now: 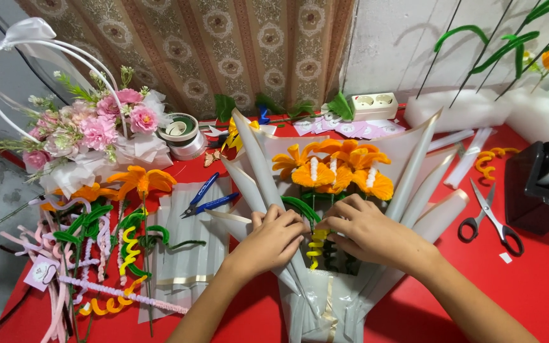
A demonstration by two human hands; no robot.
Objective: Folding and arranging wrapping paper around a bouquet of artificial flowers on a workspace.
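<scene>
Pinching translucent wrapping paper [414, 149] around orange pipe-cleaner flowers [335, 166] mid-table on red table [541, 279]: left hand [271, 241] curled shut on left fold, right hand [366, 234] fingers bent, pressing right fold inward over green stems, keeping bouquet bunched upright. Scissors [492, 219] and tape dispenser [538, 184] parked right, within reach; blue pliers [206, 198] and pink flower basket [96, 127] left, apart.

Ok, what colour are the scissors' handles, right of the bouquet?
Black, with red inner rims; the scissors show best in the head view, lying on the red table.
</scene>
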